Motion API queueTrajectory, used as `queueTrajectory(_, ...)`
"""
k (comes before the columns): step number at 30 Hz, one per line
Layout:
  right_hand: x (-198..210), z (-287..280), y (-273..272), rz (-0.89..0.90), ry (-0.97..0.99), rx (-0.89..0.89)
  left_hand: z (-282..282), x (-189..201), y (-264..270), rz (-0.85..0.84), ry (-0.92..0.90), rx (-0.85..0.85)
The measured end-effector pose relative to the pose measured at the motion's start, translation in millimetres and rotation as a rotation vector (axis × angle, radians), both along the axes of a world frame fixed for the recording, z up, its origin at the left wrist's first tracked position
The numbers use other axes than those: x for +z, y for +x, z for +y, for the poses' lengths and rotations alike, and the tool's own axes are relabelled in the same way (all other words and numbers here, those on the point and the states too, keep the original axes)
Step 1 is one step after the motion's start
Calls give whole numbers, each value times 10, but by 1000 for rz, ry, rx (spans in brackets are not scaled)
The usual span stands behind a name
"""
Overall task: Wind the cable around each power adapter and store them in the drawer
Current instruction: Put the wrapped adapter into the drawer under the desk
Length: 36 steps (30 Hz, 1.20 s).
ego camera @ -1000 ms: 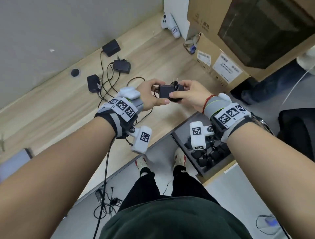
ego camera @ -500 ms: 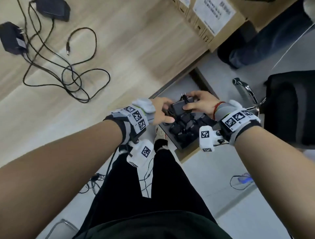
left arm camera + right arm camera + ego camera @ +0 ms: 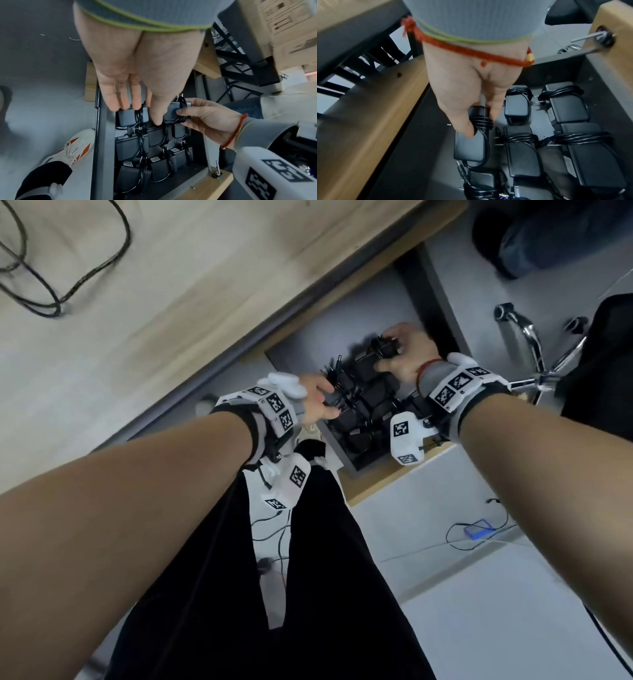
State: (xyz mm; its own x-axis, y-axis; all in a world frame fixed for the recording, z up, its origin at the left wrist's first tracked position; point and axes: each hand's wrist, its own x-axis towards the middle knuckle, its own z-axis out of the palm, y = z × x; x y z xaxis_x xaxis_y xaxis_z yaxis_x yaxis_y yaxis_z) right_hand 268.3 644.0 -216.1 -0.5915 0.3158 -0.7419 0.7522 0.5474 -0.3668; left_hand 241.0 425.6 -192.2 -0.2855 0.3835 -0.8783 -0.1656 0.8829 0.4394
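The open drawer [image 3: 346, 455] under the desk holds several black power adapters [image 3: 370, 402] with wound cables, lying in rows. My right hand [image 3: 394, 350] grips one more wound adapter [image 3: 382, 349] at the drawer's far end. In the right wrist view the right hand [image 3: 479, 119] pinches this adapter [image 3: 471, 143] across its cable coil, low over the drawer [image 3: 412, 148] floor. My left hand [image 3: 327, 402] hovers over the drawer's left side. Its fingers [image 3: 133, 100] are straight and hold nothing, just beside the gripped adapter [image 3: 176, 111].
A loose black cable [image 3: 68, 292] lies on the wooden desk top at upper left. A chrome chair base [image 3: 527, 344] stands right of the drawer. My legs and a white shoe [image 3: 73, 147] are just left of the drawer. A blue device [image 3: 476, 530] lies on the floor.
Both hands came down from the desk top to the drawer. The left hand let go of the wound adapter, and the right hand alone carried it to the drawer's far end.
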Motion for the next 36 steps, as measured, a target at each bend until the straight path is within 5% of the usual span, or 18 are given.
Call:
queueTrajectory(10, -384, -1, -131, -42, 99, 188, 6, -388, 70, 24, -49, 57)
queueTrajectory(25, -604, -115, -5, -161, 248, 321, 16, -410, 40, 36, -53, 85)
queueTrajectory(36, 216, -208, -132, -6, 105, 91, 196, 316, -148, 84, 65, 155)
